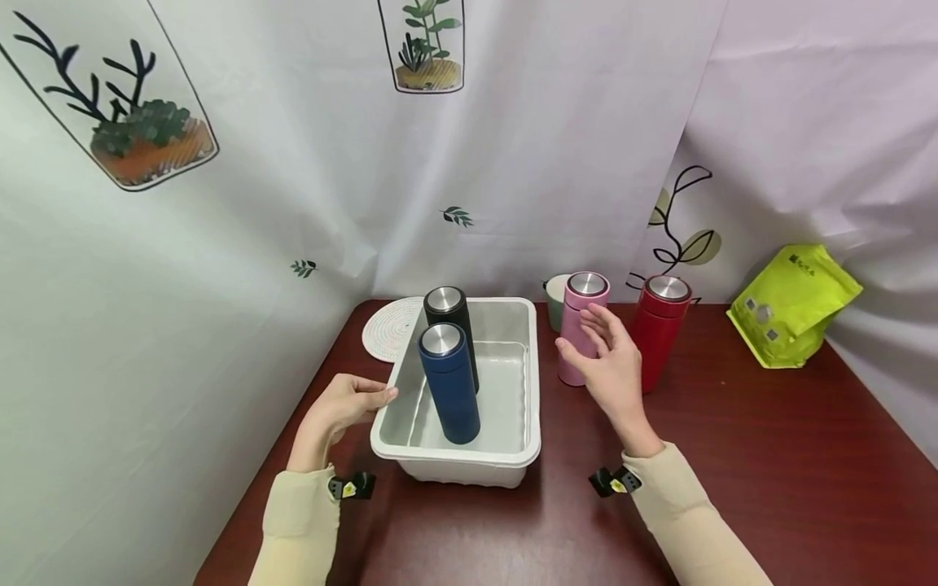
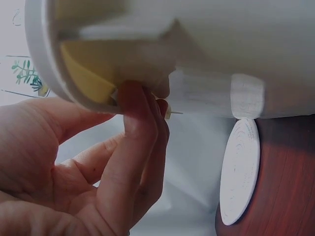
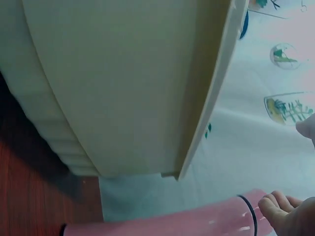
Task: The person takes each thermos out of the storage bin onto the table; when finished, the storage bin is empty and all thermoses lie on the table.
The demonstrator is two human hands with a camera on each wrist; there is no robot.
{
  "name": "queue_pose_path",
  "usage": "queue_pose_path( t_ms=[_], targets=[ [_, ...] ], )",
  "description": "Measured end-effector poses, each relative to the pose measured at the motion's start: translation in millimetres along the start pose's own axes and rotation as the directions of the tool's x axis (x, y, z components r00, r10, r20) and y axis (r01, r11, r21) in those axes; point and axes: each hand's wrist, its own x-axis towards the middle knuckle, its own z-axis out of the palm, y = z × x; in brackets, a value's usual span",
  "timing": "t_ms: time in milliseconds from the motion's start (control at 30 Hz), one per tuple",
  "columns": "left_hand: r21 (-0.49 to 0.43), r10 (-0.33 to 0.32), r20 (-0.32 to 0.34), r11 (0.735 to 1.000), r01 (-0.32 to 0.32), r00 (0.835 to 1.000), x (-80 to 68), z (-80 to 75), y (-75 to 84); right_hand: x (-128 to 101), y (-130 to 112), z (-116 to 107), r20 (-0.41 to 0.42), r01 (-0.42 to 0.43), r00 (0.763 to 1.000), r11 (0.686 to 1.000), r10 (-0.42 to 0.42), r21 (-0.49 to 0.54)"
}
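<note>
My left hand (image 1: 352,400) pinches the left rim of a light grey plastic bin (image 1: 469,462), thumb above and fingers curled beneath the lip, as the left wrist view shows. Inside the bin a dark blue thermos bottle (image 1: 452,391) stands in front of a black thermos bottle (image 1: 463,325), both with silver-topped lids. My right hand (image 1: 611,362) is at a pink thermos bottle (image 1: 574,370) right of the bin, thumb and fingers spread apart. In the right wrist view its fingertips overlap the top of the pink thermos bottle (image 3: 172,223). A red thermos bottle (image 1: 655,334) stands just behind that hand.
A green and white cup (image 1: 555,305) is partly hidden behind the pink bottle. At the back left, a round white woven mat (image 1: 384,332) lies beside the bin. A bright green pouch (image 1: 791,305) stands at the back right of the dark red table (image 1: 769,456), against the curtain.
</note>
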Motion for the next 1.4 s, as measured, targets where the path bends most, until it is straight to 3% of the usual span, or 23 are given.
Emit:
queue_pose_path(
  t_ms=[100,367,500,700,867,1133,1400],
  targets=[
    [-0.002,0.005,0.005,1.000,-0.005,1.000,0.2,-1.2,-0.5,0,-1,6,0.030,-0.004,1.000,1.000,0.004,0.001],
    [-0.023,0.014,0.028,1.000,-0.014,0.999,0.0,-1.8,-1.2,-7,-38,21,0.107,-0.069,0.992,0.996,0.074,-0.053],
    [-0.025,0.026,0.041,0.999,-0.025,0.999,-0.1,-2.8,-0.4,-7,-38,29,0.138,-0.077,0.987,0.996,0.084,-0.054],
    [-0.018,0.005,0.024,1.000,-0.005,1.000,0.9,0.0,1.9,-5,-16,42,0.179,-0.102,0.978,0.994,0.109,-0.046],
    [-0.007,-0.006,0.015,1.000,0.006,1.000,0.4,1.0,2.7,-6,-7,51,0.232,-0.072,0.969,0.996,0.084,-0.058],
    [-0.006,-0.008,0.014,1.000,0.008,1.000,1.3,0.5,1.3,-10,-8,63,0.327,-0.049,0.941,0.990,0.090,-0.132],
    [-0.019,-0.011,0.018,1.000,0.011,1.000,0.2,-0.2,0.8,-11,-14,75,0.414,-0.046,0.904,0.989,0.102,-0.144]
  ],
)
